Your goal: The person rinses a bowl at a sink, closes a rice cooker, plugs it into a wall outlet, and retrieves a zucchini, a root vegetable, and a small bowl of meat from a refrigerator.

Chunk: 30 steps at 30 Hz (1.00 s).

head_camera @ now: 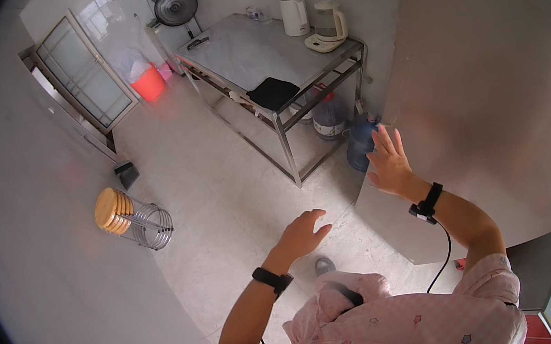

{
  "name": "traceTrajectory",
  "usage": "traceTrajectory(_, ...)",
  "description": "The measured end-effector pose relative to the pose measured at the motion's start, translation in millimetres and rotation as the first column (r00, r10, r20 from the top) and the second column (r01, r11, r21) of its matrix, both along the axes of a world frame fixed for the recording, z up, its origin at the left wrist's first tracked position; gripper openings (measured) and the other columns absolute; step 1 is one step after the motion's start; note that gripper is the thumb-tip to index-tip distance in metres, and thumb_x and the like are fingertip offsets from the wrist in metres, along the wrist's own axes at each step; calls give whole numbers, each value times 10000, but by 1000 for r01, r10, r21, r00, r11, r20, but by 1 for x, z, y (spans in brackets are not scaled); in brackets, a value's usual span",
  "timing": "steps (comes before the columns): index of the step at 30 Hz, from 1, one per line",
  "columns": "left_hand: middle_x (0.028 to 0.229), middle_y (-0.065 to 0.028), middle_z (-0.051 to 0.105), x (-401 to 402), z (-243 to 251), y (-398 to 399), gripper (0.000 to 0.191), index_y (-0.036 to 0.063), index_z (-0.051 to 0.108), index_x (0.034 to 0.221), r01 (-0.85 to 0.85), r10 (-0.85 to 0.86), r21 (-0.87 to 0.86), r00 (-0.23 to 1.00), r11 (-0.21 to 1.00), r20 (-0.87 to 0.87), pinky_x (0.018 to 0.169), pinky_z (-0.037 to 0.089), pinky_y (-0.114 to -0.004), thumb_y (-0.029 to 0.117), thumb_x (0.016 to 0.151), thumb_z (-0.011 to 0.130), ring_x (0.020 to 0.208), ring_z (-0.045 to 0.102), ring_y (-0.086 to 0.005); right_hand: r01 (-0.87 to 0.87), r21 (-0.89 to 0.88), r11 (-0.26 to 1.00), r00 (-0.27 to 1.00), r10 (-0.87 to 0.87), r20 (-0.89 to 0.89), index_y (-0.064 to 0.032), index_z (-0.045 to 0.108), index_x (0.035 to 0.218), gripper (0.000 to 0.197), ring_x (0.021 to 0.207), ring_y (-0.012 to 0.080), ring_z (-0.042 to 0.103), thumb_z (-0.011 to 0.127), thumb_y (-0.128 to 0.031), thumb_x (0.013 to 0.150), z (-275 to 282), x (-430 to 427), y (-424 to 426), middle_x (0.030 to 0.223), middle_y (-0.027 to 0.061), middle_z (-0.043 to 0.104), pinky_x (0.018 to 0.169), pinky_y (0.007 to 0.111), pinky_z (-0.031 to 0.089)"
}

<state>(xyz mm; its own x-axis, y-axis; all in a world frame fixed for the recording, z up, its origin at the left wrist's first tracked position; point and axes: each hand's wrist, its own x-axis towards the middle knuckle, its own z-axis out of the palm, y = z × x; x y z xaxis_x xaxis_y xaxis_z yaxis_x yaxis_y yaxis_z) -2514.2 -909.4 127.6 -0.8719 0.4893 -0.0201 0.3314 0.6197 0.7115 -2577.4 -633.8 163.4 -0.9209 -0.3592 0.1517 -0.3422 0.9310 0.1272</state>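
Observation:
My left hand (304, 233) is held over the pale floor with nothing in it, its thumb and fingers apart. Further right and higher in the picture, my right hand (388, 162) is raised with fingers spread, also holding nothing. A blue water jug (358, 148) stands on the floor beyond it, partly hidden by the fingers. Each wrist wears a black strap with a small device. Ahead stands a metal table (249, 50) with a black cloth (273, 93) on its near corner. At its right end are a white electric kettle (294, 16) and a glass kettle on a cream base (327, 29).
Stacked stools with wooden seats (113, 211) stand by the left wall (56, 253), near a dustpan (127, 175). A red bin (148, 83) and a fan (175, 6) are near the glazed door (85, 72). Another large bottle (328, 118) is under the table. A wall (482, 118) bounds the right.

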Motion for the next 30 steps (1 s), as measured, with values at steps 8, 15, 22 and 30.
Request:
traceTrajectory(8, 1119, -171, 595, -134, -4, 4, 421, 10, 535, 1161, 206, -205, 48, 978, 977, -27, 884, 450, -373, 298, 861, 605, 1051, 565, -302, 107, 556, 824, 983, -3, -185, -45, 694, 890, 279, 1335, 375, 271, 526, -262, 837, 53, -87, -13, 1255, 194, 533, 1108, 550, 53)
traceTrajectory(15, 1168, -219, 565, -213, -5, 47, 524, 18, 441, 1265, 534, -553, 200, 832, 822, 53, 871, 468, -371, 280, 853, 633, 1049, 577, -320, 363, 736, 571, 906, -401, -136, -128, 715, 913, 264, 1154, 255, 462, 515, -274, 822, 28, -115, -4, 1018, 44, 655, 1121, 507, 57)
traceTrajectory(22, 1162, -234, 562, -255, -7, 53, 617, 38, 370, 1328, 645, -685, 237, 705, 727, 181, 852, 469, -388, 319, 843, 629, 1013, 587, -326, 642, 593, 486, 703, -682, -201, -136, 716, 896, 255, 1128, 225, 461, 525, -279, 805, 29, -123, -30, 969, 19, 649, 1139, 430, 78)
traceTrajectory(30, 1278, -267, 437, -260, -25, 56, 708, 6, 248, 1379, 695, -752, 287, 613, 659, 241, 781, 504, -337, 227, 839, 649, 980, 604, -280, 707, 607, 363, 570, -800, -186, -113, 695, 932, 275, 1137, 220, 451, 545, -301, 797, 37, -125, -72, 1016, 31, 619, 1145, 434, 78)
